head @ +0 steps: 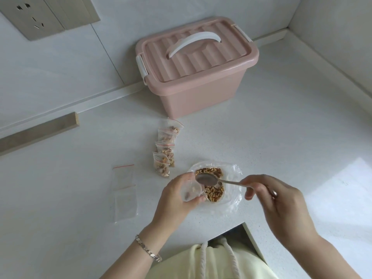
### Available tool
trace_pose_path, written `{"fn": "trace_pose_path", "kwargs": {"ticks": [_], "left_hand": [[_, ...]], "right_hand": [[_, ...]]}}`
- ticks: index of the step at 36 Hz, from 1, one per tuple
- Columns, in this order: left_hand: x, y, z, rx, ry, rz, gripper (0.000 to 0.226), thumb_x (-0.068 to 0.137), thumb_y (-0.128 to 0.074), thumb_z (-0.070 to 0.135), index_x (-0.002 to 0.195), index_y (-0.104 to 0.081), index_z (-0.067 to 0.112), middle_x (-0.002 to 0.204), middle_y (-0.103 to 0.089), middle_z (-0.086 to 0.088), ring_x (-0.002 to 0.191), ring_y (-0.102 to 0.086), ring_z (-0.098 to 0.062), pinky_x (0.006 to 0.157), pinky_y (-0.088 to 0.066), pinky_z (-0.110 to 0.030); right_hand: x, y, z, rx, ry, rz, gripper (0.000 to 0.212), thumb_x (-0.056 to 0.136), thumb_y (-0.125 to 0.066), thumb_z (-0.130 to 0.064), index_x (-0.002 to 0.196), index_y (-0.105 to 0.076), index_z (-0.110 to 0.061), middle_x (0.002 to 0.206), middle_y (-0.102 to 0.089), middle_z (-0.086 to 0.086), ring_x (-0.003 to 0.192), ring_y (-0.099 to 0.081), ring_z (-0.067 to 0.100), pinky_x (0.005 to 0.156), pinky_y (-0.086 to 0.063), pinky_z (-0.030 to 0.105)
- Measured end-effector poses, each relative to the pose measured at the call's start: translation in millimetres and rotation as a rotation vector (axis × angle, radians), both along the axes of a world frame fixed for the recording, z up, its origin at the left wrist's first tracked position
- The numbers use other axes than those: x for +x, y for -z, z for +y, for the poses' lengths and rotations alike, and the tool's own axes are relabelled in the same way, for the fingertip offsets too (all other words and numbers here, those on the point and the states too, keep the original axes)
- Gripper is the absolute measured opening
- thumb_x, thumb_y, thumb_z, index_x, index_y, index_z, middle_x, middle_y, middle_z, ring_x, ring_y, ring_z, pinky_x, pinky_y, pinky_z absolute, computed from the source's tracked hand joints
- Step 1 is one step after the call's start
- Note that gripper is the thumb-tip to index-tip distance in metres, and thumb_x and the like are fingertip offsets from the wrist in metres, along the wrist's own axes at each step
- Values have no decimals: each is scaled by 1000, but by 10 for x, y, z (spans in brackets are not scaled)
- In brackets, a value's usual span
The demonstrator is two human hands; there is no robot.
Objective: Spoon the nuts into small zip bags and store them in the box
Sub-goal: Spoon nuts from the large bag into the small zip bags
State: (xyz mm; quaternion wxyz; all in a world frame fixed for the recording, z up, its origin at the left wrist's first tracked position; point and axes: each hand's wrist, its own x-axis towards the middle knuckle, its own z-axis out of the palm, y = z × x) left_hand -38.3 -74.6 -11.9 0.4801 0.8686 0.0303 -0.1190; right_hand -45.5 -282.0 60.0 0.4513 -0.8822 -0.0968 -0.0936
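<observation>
One zip bag (190, 191) pinched between left fingers (198, 199), spoon (206, 179) gripped in right fingers (254, 181), at bag mouth

A home kitchen is suggested, though this cannot be told for certain. A white speckled bench (281, 137) is run into a corner and is edged by a low raised upstand (112, 93) where the plain white walls are met. A beige wall socket plate (30, 17) is set into the wall above it, as is usual over a domestic worktop. Household goods are laid out on the bench: a pink plastic storage box (197, 87) fitted with a white carry handle (193, 42), a clear tub (234, 174) of chopped nuts (213, 193), and small zip bags (164, 156) filled with nuts.
</observation>
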Motion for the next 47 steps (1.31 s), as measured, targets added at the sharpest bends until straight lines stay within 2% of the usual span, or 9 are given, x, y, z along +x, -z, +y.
{"fn": "trace_pose_path", "kwargs": {"ticks": [4,9,14,18,22,24,29,40,47], "left_hand": [[-47,49,58,-23,-70,31,46,72,-77,26,110,-53,34,108,-56,25,107,-44,19,82,-28,4],[-123,59,105,-10,-89,25,50,72,-77,24,106,-47,44,111,-55,27,104,-41,24,82,-25,7],[-163,58,116,-7,-87,33,49,73,-76,23,106,-46,44,113,-56,24,106,-42,21,83,-26,7],[-183,52,118,-6,-86,27,48,73,-76,23,105,-47,45,114,-58,22,110,-43,16,83,-25,7],[-203,38,116,-20,-80,36,49,74,-75,23,108,-47,44,115,-55,25,109,-41,20,84,-25,7],[-209,36,115,-26,-73,40,48,75,-74,22,111,-49,39,115,-54,26,107,-39,24,83,-25,7],[-201,62,110,-30,-75,45,48,75,-74,23,107,-46,45,115,-54,28,112,-42,18,86,-25,6],[-236,222,153,-60,-131,121,47,73,-76,23,105,-49,44,112,-56,27,106,-44,20,83,-28,6],[-266,332,219,-78,-188,127,48,70,-79,21,103,-51,44,112,-59,21,110,-49,9,88,-32,-4]], "right_hand": [[6,105,-168,17,107,4,29,90,-39,-40,84,-63,-23,64,-60,-4,56,-52,-13,54,-33,-1],[-19,479,-280,-67,135,161,45,92,-36,-50,88,-66,-16,66,-60,-16,73,-60,-2,62,-43,6],[-80,705,-200,-204,68,120,63,93,-21,-59,88,-66,-16,66,-60,-8,53,-60,12,50,-45,26],[-74,751,-172,-225,73,131,60,95,-22,-55,87,-65,-14,66,-60,-6,52,-60,15,47,-45,26],[-67,769,-179,8,203,411,33,95,-37,-32,76,-61,-22,61,-61,-2,59,-60,9,57,-47,21],[-56,812,-183,143,302,516,32,97,-39,-21,74,-61,-19,60,-64,4,57,-60,12,56,-48,22],[-89,1002,-163,443,447,692,38,99,-33,-25,83,-61,-5,66,-67,14,59,-67,23,54,-52,25],[-207,1135,121,895,490,937,37,99,-35,-28,97,-61,-2,80,-70,19,80,-70,31,66,-58,26],[-225,1101,74,1066,510,1005,40,99,-33,-31,99,-59,-1,81,-67,20,75,-70,27,68,-59,27]]}}
